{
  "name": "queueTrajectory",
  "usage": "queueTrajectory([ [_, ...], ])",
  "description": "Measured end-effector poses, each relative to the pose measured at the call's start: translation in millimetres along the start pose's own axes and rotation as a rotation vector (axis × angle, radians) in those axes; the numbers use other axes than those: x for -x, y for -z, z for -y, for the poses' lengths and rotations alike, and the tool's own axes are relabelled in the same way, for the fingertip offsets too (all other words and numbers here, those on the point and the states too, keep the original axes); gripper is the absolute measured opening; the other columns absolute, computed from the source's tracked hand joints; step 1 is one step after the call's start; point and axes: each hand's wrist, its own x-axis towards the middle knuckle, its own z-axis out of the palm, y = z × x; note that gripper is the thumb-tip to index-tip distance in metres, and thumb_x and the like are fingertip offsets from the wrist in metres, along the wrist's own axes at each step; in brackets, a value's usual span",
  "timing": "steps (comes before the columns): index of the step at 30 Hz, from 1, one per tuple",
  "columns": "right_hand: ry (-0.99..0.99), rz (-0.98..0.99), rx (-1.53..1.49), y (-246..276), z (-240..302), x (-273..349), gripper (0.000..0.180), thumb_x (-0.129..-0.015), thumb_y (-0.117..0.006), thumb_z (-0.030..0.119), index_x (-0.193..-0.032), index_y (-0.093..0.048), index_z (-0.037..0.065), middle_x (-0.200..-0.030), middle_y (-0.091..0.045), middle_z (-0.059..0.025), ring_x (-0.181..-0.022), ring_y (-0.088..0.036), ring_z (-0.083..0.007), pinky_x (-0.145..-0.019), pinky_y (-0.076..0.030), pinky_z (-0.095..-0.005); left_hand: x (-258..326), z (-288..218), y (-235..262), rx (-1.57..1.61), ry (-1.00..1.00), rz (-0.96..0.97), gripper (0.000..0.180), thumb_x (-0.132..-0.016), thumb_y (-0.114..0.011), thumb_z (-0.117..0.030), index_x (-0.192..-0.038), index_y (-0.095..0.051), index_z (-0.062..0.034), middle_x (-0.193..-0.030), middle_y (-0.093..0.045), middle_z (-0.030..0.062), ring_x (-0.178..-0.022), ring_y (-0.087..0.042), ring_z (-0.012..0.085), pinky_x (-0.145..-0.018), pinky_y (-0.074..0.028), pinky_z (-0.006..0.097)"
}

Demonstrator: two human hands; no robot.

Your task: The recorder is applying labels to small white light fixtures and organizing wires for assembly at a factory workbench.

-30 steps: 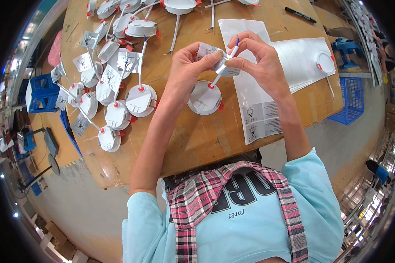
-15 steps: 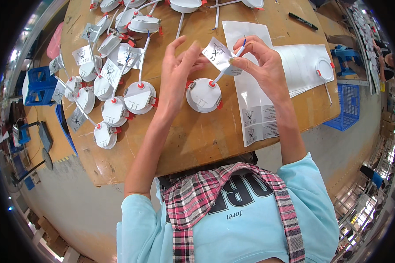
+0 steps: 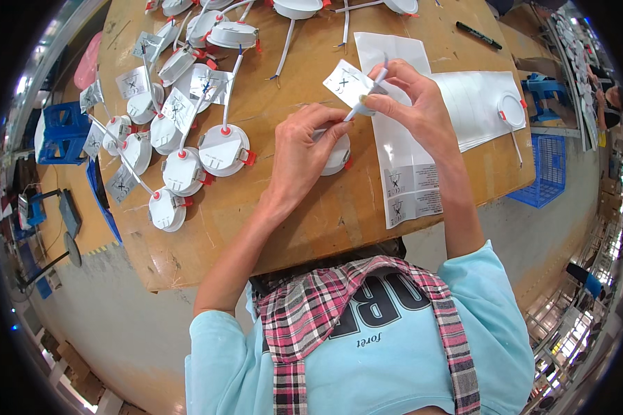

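My left hand (image 3: 304, 149) lies palm down over a round white downlight (image 3: 337, 153) on the wooden table (image 3: 311, 221), covering most of it. My right hand (image 3: 412, 104) is raised just right of it, pinching the lamp's white cable (image 3: 364, 105) together with a small white label (image 3: 346, 83) that bears a crossed-out mark. The cable runs from my right fingers down toward the lamp under my left hand.
Several finished white downlights (image 3: 223, 149) with red clips and labelled cables lie in a cluster at the left. White printed sheets (image 3: 408, 173) lie under my right arm. A black marker (image 3: 477, 34) rests at the far right; blue crates (image 3: 550, 173) stand beside the table.
My left hand has come down from the label and now presses on the downlight. My right hand keeps holding the cable and label, which sit a little higher and further left.
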Motion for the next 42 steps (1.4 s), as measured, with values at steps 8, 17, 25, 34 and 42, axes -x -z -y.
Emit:
queueTrajectory([
  [8, -0.022, -0.014, 0.094, -4.3, 2.4, 3.8, 0.026, -0.074, -0.077, 0.022, -0.082, -0.067, 0.0, -0.096, -0.06, -0.0025, -0.094, -0.054, -0.0184, -0.085, -0.042, -0.0307, 0.6, -2.0, -1.9, -0.219, -0.085, -0.082, 0.012, -0.081, -0.068, -0.006, -0.092, -0.068, 0.001, -0.082, -0.067, 0.0078, -0.071, -0.061, 0.0158, -0.067, -0.048, 0.027],
  [17, 0.073, -0.174, 0.086, -9.0, -5.6, 6.6, 0.021, -0.076, -0.075, 0.021, -0.084, -0.067, 0.003, -0.1, -0.059, -0.0037, -0.101, -0.051, -0.0194, -0.089, -0.04, -0.0318, 4.0, -4.3, -5.6, -0.18, -0.039, -0.169, 0.012, -0.083, -0.068, -0.006, -0.091, -0.068, 0.003, -0.079, -0.066, 0.0073, -0.072, -0.061, 0.0103, -0.067, -0.048, 0.024],
  [25, 0.032, -0.341, 0.165, -10.2, 19.5, 21.1, 0.022, -0.079, -0.073, 0.018, -0.096, -0.069, 0.005, -0.067, -0.054, 0.0007, -0.062, -0.046, -0.0081, -0.057, -0.038, -0.024, 7.6, -8.6, -5.3, -0.126, -0.004, -0.219, 0.012, -0.084, -0.068, -0.007, -0.092, -0.068, 0.0023, -0.08, -0.067, 0.0069, -0.073, -0.06, 0.0106, -0.069, -0.048, 0.025],
  [34, -0.121, -0.22, -0.041, -14.8, 20.0, 9.0, 0.021, -0.082, -0.072, 0.021, -0.092, -0.068, 0.003, -0.06, -0.048, 0.0048, -0.057, -0.041, -0.0041, -0.051, -0.032, -0.0223, 9.6, -16.0, -10.2, -0.298, -0.146, -0.274, 0.008, -0.081, -0.068, -0.013, -0.082, -0.067, -0.0054, -0.078, -0.065, 0.0065, -0.077, -0.061, 0.023, -0.074, -0.041, 0.034],
  [42, -0.124, -0.077, -0.107, -14.7, 23.8, 7.5, 0.013, -0.084, -0.069, 0.014, -0.087, -0.065, 0.003, -0.069, -0.053, 0.0046, -0.066, -0.046, -0.0031, -0.06, -0.036, -0.0188, 11.5, -16.5, -4.3, -0.271, -0.145, -0.227, 0.014, -0.087, -0.066, -0.015, -0.089, -0.067, -0.0006, -0.081, -0.068, 0.0086, -0.072, -0.062, 0.0154, -0.067, -0.047, 0.028],
])
